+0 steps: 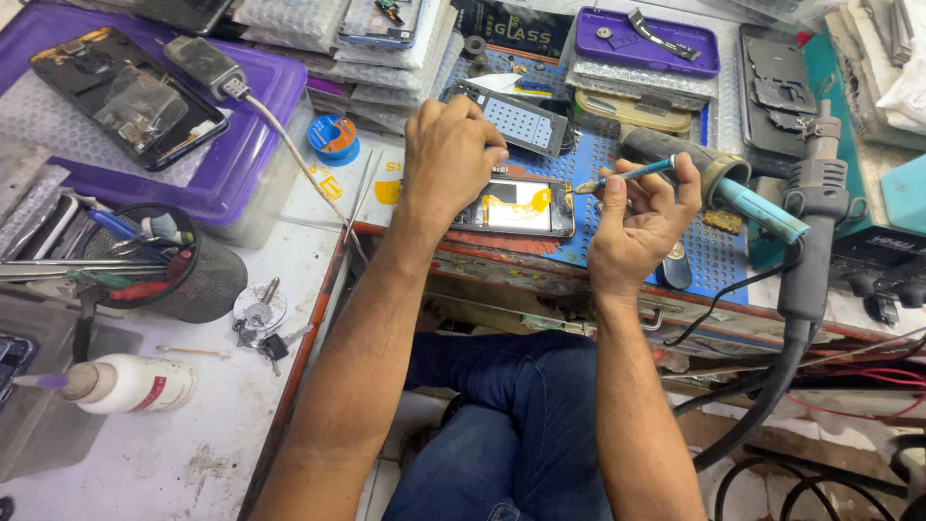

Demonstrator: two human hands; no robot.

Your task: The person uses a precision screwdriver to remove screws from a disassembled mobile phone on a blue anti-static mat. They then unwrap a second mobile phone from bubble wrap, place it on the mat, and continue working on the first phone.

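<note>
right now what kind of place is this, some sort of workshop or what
Most likely a phone repair bench. The left hand steadies an opened phone on a blue mat while the right hand works its edge with a thin blue tool. A hot-air gun and trays of phone parts stand around.

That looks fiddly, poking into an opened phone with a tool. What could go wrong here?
The slim blue tool in the right hand touches the edge of the opened phone; a slip might scratch or damage its insides. The left hand alone steadies the phone on the blue mat, so it could shift. The heat tool and its cable hang close beside the right hand and might get bumped.
</note>
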